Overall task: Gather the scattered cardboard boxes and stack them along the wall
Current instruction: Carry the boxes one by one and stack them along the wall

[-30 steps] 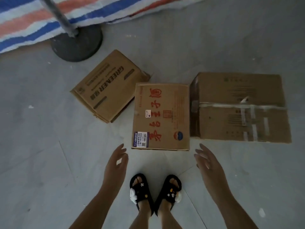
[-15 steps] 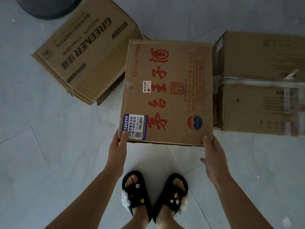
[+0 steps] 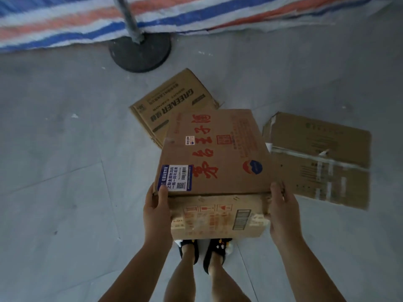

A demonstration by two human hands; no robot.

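The red-lettered box (image 3: 214,153) has come up off the floor (image 3: 65,192) since half a second ago. It hangs between the left hand (image 3: 156,211) and right hand (image 3: 283,211), each gripping a near corner. It is brown cardboard with a blue-edged label.

Head view, steeply downward, floor (image 3: 65,192) near

Open grey floor (image 3: 54,192) lies from 7 to 10 o'clock. Obstacles: GREENER box (image 3: 170,101) at 12 o'clock, taped box (image 3: 322,158) at 2 o'clock, round stand base (image 3: 139,52) with pole (image 3: 128,16) at 11 o'clock, striped tarp (image 3: 65,20) beyond along the top edge.
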